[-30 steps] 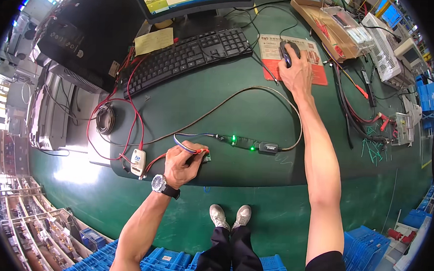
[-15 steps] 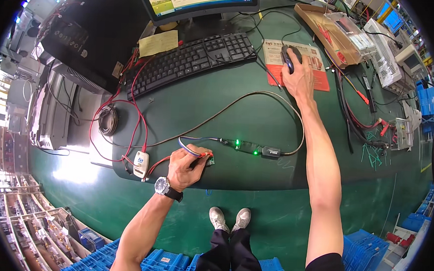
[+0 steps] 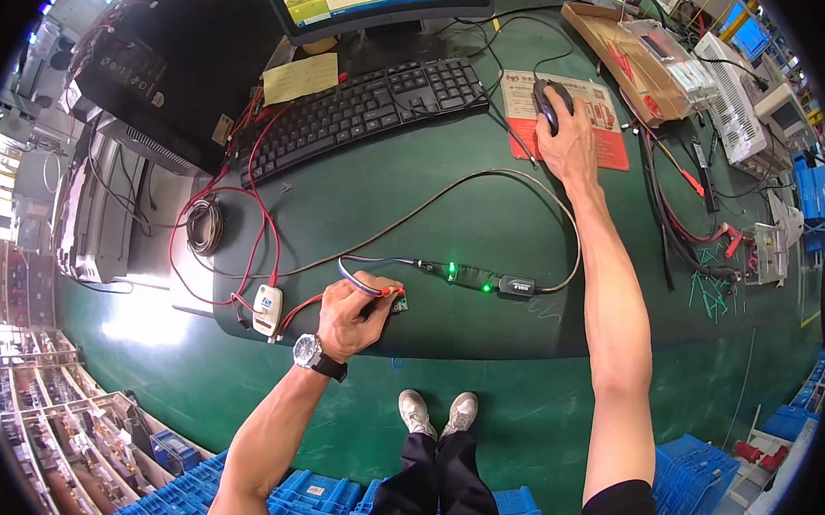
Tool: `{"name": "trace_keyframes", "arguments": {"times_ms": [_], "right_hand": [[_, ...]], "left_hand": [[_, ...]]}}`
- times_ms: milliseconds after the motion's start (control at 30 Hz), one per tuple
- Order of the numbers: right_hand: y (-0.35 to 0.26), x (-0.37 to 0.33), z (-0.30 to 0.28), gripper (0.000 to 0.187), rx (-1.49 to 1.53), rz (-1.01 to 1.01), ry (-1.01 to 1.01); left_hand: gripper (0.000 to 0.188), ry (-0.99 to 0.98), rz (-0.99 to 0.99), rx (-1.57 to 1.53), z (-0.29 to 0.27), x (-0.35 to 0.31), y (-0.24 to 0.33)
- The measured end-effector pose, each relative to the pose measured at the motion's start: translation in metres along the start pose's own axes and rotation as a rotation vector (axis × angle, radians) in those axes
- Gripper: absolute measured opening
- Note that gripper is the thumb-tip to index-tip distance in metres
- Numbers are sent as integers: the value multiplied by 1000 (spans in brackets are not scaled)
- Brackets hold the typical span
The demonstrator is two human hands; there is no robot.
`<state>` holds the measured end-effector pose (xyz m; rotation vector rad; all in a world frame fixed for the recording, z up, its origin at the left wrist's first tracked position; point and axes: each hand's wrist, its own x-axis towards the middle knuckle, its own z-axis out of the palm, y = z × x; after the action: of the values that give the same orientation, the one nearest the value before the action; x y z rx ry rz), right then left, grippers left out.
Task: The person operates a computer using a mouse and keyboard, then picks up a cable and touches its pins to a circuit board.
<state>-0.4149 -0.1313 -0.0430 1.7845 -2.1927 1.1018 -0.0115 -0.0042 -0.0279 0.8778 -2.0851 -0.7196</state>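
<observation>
My right hand [image 3: 569, 146] rests over a black computer mouse [image 3: 549, 107], fingers curved on it. Under the mouse lies a red and white printed sheet [image 3: 607, 148]. Near the front edge of the table, my left hand [image 3: 352, 316] is closed in a pinch on a wire connector, with red and blue wires [image 3: 348, 271] running from it. The connector is mostly hidden by the fingers. Against the fingertips sits a small green circuit board [image 3: 401, 304]. Beyond it, a black cable adapter [image 3: 472, 276] shows green lights. A white box-shaped module [image 3: 267, 310] with red wires lies left of that hand.
A black keyboard [image 3: 364, 115] and a monitor [image 3: 378, 32] stand at the back, beside a black computer case [image 3: 176, 59]. A looped cable [image 3: 435, 192] crosses the table. At right are a cardboard tray [image 3: 596, 43], thick leads [image 3: 658, 191] and scattered green sticks [image 3: 709, 294].
</observation>
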Motion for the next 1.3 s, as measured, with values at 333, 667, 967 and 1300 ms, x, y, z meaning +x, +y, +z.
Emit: {"name": "trace_keyframes", "arguments": {"times_ms": [333,667,967,1300], "right_hand": [[2,3,1,52,-23,14,-9],[1,0,1,51,-12,4,2],[3,1,1,51,7,12,-7],[2,1,1,50,-7,1,-8]], "left_hand": [[19,21,15,-4,0,2,0],[20,18,-10,2,1,1,1],[19,-5,-27,16,0,1,3],[20,6,-13,-6,1,1,1]]}}
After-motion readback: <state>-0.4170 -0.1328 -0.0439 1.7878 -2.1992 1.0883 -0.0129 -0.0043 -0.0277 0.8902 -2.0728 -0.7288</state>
